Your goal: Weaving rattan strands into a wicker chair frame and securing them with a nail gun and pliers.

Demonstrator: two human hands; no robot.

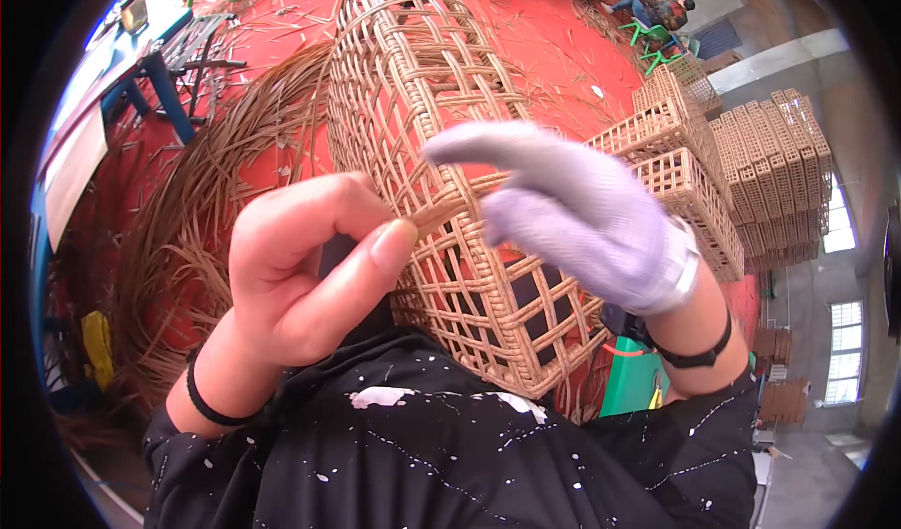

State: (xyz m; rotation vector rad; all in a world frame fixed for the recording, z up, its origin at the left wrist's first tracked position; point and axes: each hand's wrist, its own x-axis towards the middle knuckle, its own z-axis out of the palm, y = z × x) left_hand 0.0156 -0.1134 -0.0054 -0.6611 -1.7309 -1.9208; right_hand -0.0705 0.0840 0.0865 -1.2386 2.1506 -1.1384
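A brown woven basket (511,327) with an open lattice and thick braided edges stands tilted against my front, stretching away from me. My left hand (300,266), bare, pinches a flat brown weaving strip (436,214) between thumb and forefinger at the basket's braided edge. Over the same edge, my right hand (591,214) wears a pale lilac glove and is slightly smeared by motion. Its fingers are apart and bent towards the left, with nothing visible between them. Where the strip's far end runs into the weave, the right fingertips are close by.
Loose brown strips (202,168) lie in a heap on the red floor at left. Stacked woven baskets (770,163) stand at right. A green stool (627,379) is by my right elbow, a blue-legged table (169,97) at far left. People (657,13) sit at the far right.
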